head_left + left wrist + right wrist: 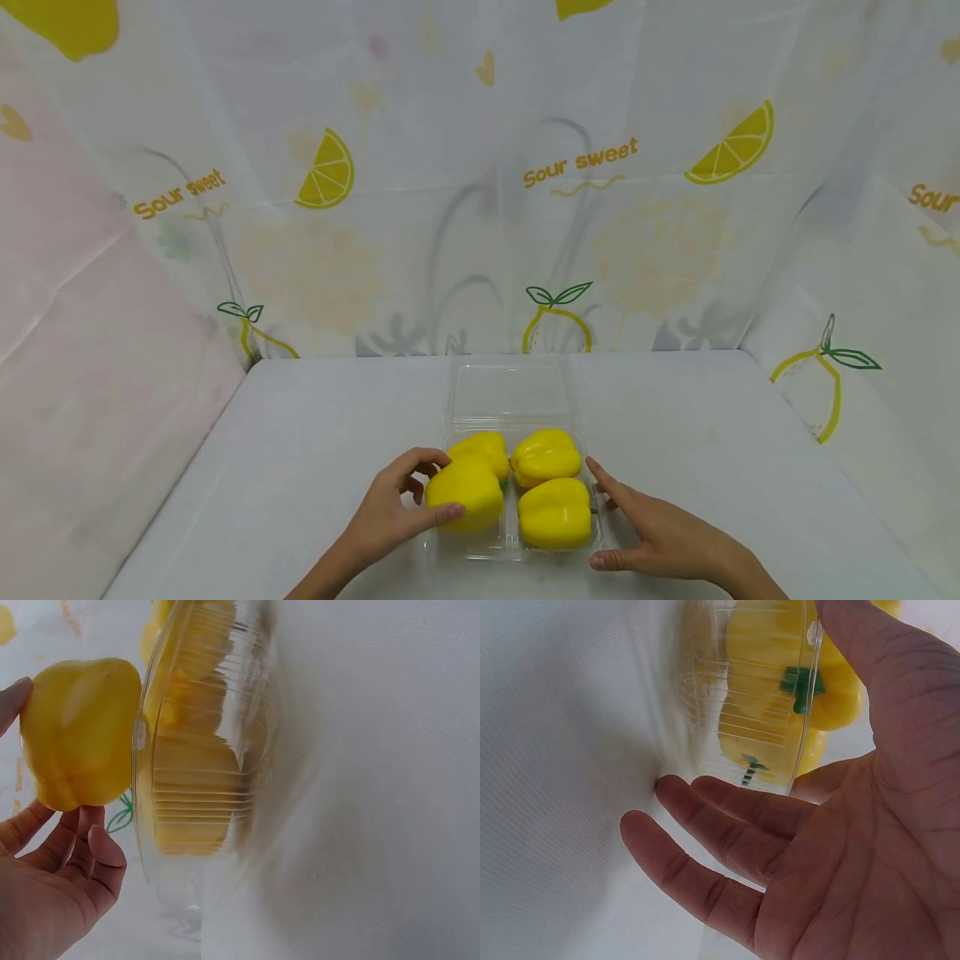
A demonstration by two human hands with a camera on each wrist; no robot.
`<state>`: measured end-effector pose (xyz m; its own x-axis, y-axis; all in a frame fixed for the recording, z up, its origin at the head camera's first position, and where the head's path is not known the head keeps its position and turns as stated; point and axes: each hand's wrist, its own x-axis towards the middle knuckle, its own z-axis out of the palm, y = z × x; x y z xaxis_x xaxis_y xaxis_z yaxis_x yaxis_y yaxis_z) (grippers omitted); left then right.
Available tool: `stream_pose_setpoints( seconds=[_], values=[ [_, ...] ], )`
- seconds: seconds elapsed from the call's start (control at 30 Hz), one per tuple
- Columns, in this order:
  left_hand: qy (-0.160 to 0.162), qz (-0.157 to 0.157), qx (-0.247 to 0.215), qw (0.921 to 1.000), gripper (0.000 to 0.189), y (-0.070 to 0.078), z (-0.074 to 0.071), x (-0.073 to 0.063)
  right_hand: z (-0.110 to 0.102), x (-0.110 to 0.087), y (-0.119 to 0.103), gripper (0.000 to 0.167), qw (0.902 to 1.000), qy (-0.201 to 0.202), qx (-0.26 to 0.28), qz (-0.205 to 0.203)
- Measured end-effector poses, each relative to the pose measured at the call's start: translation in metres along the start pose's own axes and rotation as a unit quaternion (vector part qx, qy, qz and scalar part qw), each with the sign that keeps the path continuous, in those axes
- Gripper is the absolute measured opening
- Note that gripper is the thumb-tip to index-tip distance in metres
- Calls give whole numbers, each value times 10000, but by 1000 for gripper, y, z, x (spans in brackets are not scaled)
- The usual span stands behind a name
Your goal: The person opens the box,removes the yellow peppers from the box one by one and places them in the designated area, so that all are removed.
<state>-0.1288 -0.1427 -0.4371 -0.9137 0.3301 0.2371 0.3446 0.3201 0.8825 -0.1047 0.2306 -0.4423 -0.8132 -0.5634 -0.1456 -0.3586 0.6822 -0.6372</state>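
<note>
Left hand [386, 508] pinches a rounded yellow bell pepper [465, 493]; below that grip, a clear plastic clamshell [480, 552]; right hand [663, 535] spread alongside.

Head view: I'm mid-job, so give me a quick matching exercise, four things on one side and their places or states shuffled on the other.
Things
1. Left hand
2. Right hand
3. Clear lid
4. "Sour sweet" lettering

Places and states
A. Open, at the far side of the container
B. Orange, on the backdrop
C. Beside the container, with no pepper in its grip
D. Holding a yellow pepper

Pairs: 1-D, 2-C, 3-A, 4-B
</note>
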Motion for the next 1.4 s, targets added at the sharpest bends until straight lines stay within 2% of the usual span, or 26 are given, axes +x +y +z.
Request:
stream_pose_setpoints(
  seconds=[0.17, 0.3, 0.7, 0.87, 1.1, 1.4],
  values=[
    [260, -16, -29, 9997, 46, 0, -4, -1, 0, 0, -1, 106, 10000, 2, 8, 7],
    [544, -143, 22, 9984, 48, 1, -8, -3, 0, -1, -2, 105, 10000, -8, 42, 19],
    [1347, -265, 296, 9901, 48, -1, -21, -9, 1, 0, -1, 106, 10000, 31, 11, 53],
    [1684, -548, 451, 9832, 50, -3, -25, -10, 1, 0, -1, 105, 9999, -16, 61, 137],
    [2187, -1123, 594, 9675, 55, -4, -30, -9, 2, 1, 0, 105, 9999, -18, 66, 129],
    [2347, -1751, 790, 9529, 65, -9, -33, -7, 2, 0, -1, 105, 10000, 13, 10, 89]
  ],
)
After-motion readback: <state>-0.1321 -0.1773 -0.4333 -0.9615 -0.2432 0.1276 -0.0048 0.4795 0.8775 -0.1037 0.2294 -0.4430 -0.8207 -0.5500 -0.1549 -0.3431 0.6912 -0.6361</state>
